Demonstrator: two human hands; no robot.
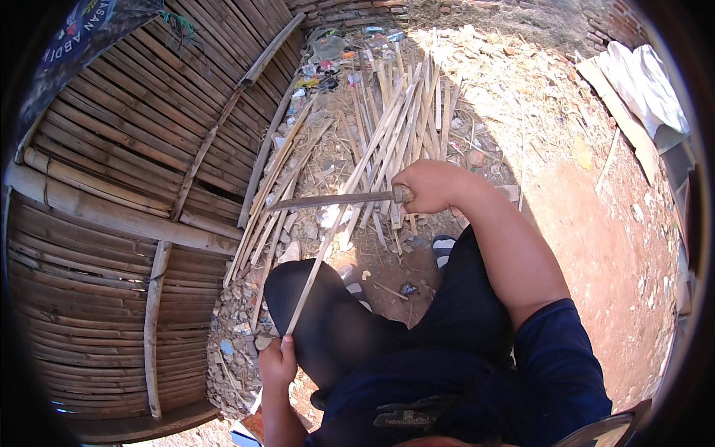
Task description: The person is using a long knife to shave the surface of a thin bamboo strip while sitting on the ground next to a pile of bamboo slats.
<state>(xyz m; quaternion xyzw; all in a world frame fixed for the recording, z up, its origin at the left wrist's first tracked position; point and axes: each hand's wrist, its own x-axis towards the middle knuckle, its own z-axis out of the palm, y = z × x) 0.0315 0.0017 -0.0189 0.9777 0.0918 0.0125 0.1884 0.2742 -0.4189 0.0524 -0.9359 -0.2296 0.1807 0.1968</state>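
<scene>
A seated person is shaving a long bamboo strip (328,246) at the centre of the frame. The left hand (277,363) is gripping its lower end, while the right hand (430,186) is fisted around a knife (335,200) crossing the strip. Next, the blade likely needs steady pushing. A dark blue banner (74,33) is hanging upper left; colourful wrappers (328,63) are littering the top centre.

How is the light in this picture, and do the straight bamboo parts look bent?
Head view: hard sunlight, with bright glare on the dirt ground and white cloth; the bamboo wall curves toward the dark rim; the knife and the right hand look sharp.
</scene>
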